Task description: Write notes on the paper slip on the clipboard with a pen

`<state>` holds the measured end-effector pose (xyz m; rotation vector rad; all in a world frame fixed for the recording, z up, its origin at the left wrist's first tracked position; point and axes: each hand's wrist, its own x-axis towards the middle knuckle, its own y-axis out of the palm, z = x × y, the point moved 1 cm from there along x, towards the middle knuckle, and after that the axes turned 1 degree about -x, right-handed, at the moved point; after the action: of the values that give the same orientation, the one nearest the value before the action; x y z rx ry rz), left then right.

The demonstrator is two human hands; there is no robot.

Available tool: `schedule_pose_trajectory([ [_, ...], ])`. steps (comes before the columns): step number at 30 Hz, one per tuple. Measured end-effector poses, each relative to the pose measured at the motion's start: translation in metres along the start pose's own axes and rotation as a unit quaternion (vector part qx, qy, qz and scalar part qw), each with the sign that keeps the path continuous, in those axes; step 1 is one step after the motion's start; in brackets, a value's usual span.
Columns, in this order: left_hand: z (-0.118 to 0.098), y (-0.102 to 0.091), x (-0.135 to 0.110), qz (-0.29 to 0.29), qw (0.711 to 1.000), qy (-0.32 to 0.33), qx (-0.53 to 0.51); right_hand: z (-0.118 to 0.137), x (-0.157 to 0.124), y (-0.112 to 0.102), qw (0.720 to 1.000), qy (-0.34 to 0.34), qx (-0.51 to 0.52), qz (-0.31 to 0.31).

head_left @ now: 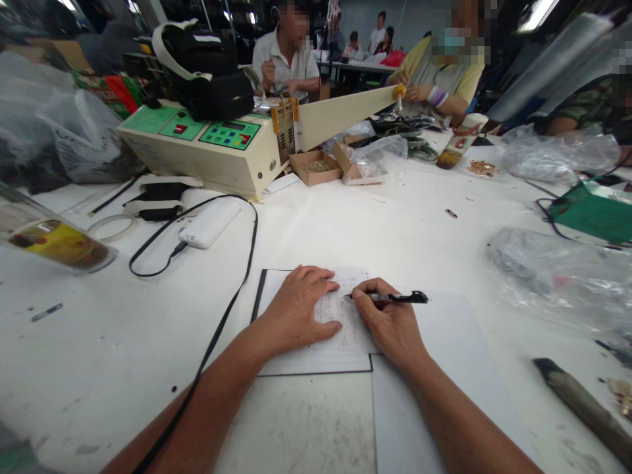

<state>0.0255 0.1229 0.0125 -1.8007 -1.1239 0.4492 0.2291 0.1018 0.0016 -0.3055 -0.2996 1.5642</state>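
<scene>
My right hand (pixel 390 321) pinches a black pen (pixel 402 297), its tip at a small sheet covered in handwriting (pixel 348 316). Flat on that sheet's left side rests my left hand (pixel 301 309), thumb and fingers apart, holding nothing. Under the written sheet lies a notebook (pixel 316 364) with a dark edge. A larger blank white sheet (pixel 459 349) lies under my right wrist and forearm.
A black cable (pixel 254 230) runs from a white power bank (pixel 210 222) across my left forearm. Behind stands a cream machine (pixel 197 155) with green panels. A tumbler (pixel 59 243) is left; plastic bags (pixel 557 276) lie right. Co-workers (pixel 286 52) sit across the table.
</scene>
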Motion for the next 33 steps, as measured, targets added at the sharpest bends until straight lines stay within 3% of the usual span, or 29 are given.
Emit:
schedule_pose_trajectory([
  [33, -0.0018, 0.0002, 0.0011, 0.008, 1.0, -0.004, 0.003, 0.0015, 0.0026, 0.0008, 1.0, 0.011, 0.003, -0.005],
])
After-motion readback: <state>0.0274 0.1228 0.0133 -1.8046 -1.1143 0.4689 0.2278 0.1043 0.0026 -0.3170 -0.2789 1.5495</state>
